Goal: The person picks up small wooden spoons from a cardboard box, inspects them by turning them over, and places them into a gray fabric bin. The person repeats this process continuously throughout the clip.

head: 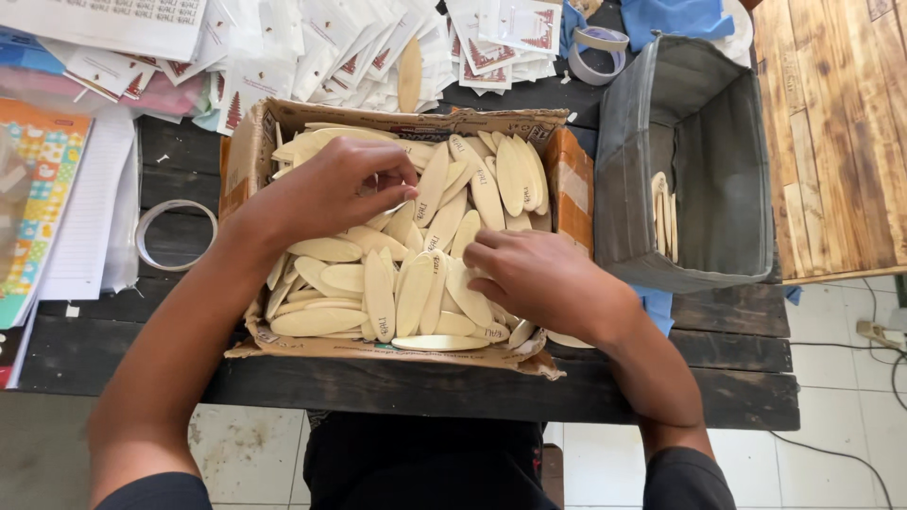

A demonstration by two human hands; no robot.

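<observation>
While both hands dig inside, the cardboard box (248,151) overhangs the table edge (472,392) — crowded.

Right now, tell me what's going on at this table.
A person leans over a dark wooden table with both hands in a torn cardboard box full of flat, pale wooden ovals. The left hand pinches at pieces near the back of the pile; the right hand rests palm down on the front pieces. A grey fabric bin beside the box holds a few ovals standing on edge.
</observation>
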